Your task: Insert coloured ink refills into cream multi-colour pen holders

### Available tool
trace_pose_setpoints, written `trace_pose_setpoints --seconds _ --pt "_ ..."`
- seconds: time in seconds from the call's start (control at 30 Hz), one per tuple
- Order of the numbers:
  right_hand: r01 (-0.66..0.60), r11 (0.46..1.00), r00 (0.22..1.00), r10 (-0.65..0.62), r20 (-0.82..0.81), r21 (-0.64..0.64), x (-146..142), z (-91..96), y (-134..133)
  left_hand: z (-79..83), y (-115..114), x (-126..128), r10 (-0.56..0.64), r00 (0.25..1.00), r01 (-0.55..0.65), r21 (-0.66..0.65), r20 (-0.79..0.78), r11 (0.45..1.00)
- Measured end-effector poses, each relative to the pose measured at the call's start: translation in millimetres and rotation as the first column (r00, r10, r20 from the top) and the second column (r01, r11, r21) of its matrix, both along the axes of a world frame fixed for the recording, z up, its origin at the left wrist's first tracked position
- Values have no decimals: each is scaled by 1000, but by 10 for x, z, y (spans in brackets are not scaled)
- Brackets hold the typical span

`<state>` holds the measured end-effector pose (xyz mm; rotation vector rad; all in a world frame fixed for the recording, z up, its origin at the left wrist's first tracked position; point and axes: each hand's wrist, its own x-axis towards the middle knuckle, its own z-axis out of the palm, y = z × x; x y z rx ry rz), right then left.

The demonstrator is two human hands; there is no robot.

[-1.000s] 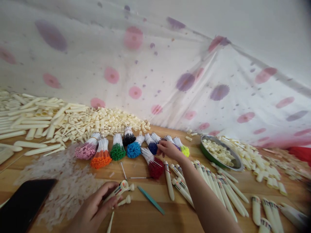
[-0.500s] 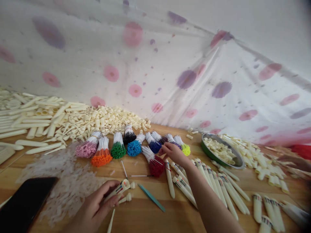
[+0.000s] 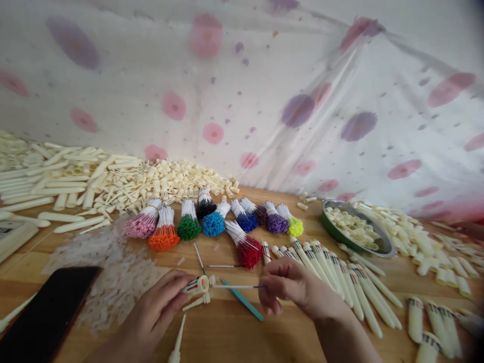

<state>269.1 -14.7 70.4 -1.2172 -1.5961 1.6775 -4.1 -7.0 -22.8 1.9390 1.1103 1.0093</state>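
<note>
My left hand (image 3: 153, 310) is closed around a cream multicolour pen top (image 3: 197, 286) with coloured sliders in its side, its open end facing right. Pinched in my right hand (image 3: 289, 287) is a thin white pen refill (image 3: 238, 287) with a dark end at the fingers. It lies level, its left end close to a small cream piece beside the pen top's opening. Below the pen top is a cream pointed part (image 3: 197, 301), partly hidden by my left fingers. A flat turquoise stick (image 3: 242, 300) lies on the table under the refill.
Bundles of coloured refills, among them a red bundle (image 3: 247, 249), stand mid-table. Assembled pens (image 3: 340, 277) lie at right, near a green bowl (image 3: 357, 244) of cream parts. Left are a phone (image 3: 49, 312), clear plastic bits (image 3: 102, 272) and piled barrels (image 3: 64, 181). Another person's hand (image 3: 471, 229) shows far right.
My right hand has come back from the refill bundles toward my left hand, now with a refill in its fingers. My left hand still holds the pen top. The view has shifted slightly.
</note>
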Motion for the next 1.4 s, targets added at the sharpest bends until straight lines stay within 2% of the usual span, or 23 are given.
trace_pose_setpoints --seconds 0.1,0.27,0.4,0.57,0.93,1.23,1.4 --pt "-9 998 998 6 -56 -67 -85 -84 25 34 -16 32 -45 999 45 39 6 998" --pt "12 995 994 -22 -107 -94 -57 -165 74 37 -10 31 -82 996 84 84 -29 993" --pt "38 991 994 -51 -98 -127 -14 -205 93 7 2 5 -96 993 102 117 -63 988" --pt "12 989 995 -26 -95 -149 -60 -242 123 10 3 7 -108 991 119 140 -81 983" --pt "-69 976 993 47 -108 -206 -238 -324 147 28 -12 32 -164 982 176 133 -97 975" --pt "-101 975 994 93 -51 -200 -184 -346 143 59 -9 38 -180 982 186 110 -59 976" --pt "-111 973 994 105 -39 -204 -176 -369 132 69 -13 27 -231 970 237 75 -81 969"
